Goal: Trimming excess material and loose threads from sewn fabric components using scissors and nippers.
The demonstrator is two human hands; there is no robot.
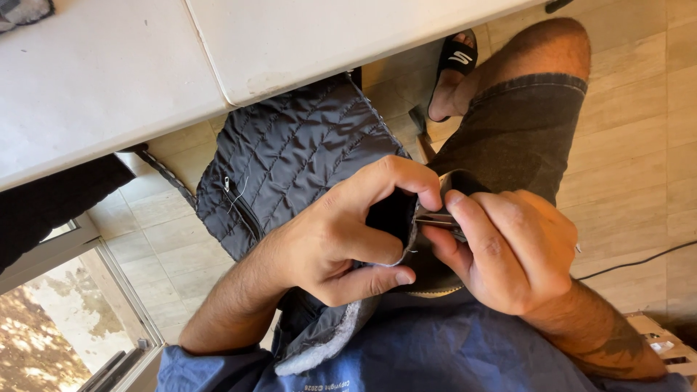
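Left hand pinches the quilted jacket edge; right hand grips a small metal tool at the seam. Loose threads show; work on the seam looks unfinished.

Only a small line of white printed lettering on the blue fabric shirt shows at the bottom centre of the frame; no packages, signs or screens.

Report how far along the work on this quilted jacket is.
Done: little to judge; a loose thread hangs by the zip pocket. In hand: the left hand pinches the quilted jacket edge while the right hand works a small metal tool at it. Left: cannot tell; the seam is hidden between the fingers.
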